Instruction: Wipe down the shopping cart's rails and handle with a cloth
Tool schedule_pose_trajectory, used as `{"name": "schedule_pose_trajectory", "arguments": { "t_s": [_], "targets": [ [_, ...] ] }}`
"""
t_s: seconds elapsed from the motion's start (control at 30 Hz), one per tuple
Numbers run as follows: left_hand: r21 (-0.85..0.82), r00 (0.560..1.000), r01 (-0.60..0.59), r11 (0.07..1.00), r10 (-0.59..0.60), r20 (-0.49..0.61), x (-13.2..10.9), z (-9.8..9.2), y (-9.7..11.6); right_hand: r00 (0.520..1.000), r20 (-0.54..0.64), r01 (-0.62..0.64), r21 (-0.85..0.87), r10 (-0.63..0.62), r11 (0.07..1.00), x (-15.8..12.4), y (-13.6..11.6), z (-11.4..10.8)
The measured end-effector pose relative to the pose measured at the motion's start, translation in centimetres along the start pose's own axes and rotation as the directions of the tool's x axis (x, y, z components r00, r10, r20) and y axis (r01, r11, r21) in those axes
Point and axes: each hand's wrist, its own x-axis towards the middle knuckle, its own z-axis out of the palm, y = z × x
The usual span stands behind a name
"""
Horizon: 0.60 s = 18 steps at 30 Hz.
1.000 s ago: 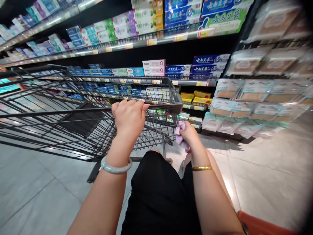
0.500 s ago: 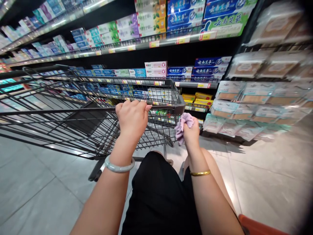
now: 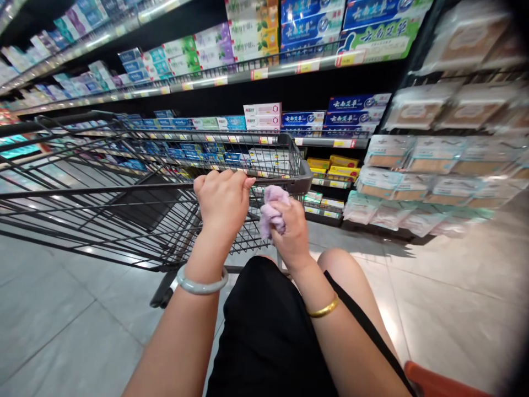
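Observation:
My left hand [image 3: 223, 201] is closed around the handle bar of a black wire shopping cart [image 3: 124, 182]. A pale green bangle sits on that wrist. My right hand [image 3: 289, 226] is closed on a crumpled lilac cloth [image 3: 273, 207], held just below the cart's handle near its right end. A gold bangle is on that wrist. The cart basket looks empty.
Shelves [image 3: 264, 71] of boxed toothpaste run along the aisle ahead and to the left. Packets hang on a rack [image 3: 438, 160] at the right. The floor [image 3: 454, 298] is pale grey tile. An orange object [image 3: 438, 383] shows at the bottom right.
My right hand has risen and moved left with the lilac cloth, from beside the cart's right corner to just under the handle. My left hand stays on the handle.

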Motion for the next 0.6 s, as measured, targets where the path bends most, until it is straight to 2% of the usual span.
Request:
{"name": "schedule_pose_trajectory", "arguments": {
  "t_s": [0.07, 0.13, 0.2, 0.27, 0.37, 0.43, 0.5, 0.6],
  "targets": [
    [0.006, 1.000, -0.005, 1.000, 0.005, 0.009, 0.0, -0.1, 0.0, 0.993, -0.115, -0.036, -0.041, 0.031, 0.998, 0.2, 0.4, -0.5],
    [0.003, 1.000, -0.009, 1.000, 0.009, 0.012, 0.0, -0.1, 0.0, 0.965, -0.257, -0.082, -0.071, 0.062, 0.994, 0.7, 1.0, -1.4],
    [-0.006, 1.000, -0.004, 1.000, 0.004, 0.012, 0.0, 0.0, 0.0, 0.950, -0.302, -0.102, -0.064, 0.078, 0.993, 1.0, 1.3, -2.0],
    [-0.026, 1.000, 0.011, 1.000, -0.011, 0.008, 0.0, 0.1, 0.0, 0.962, -0.259, -0.105, -0.057, 0.087, 0.993, 0.9, 1.4, -1.8],
    [-0.067, 1.000, 0.016, 0.998, -0.016, -0.005, -0.1, 0.2, -0.1, 0.995, -0.079, -0.067, -0.066, 0.061, 0.996, 0.1, 1.1, -0.7],
    [-0.068, 1.000, 0.004, 0.998, -0.005, -0.011, -0.1, 0.2, -0.2, 0.999, 0.011, -0.031, -0.053, 0.032, 0.998, -0.3, 1.0, -0.2],
    [-0.055, 1.000, -0.002, 0.998, 0.002, -0.007, -0.1, 0.2, -0.2, 1.000, -0.018, -0.017, -0.054, 0.016, 0.998, -0.2, 1.2, -0.5],
    [-0.057, 1.000, 0.006, 0.998, -0.006, 0.003, -0.1, 0.2, -0.2, 0.988, -0.156, -0.024, -0.084, 0.010, 0.996, 0.3, 1.7, -1.5]
  ]
}}
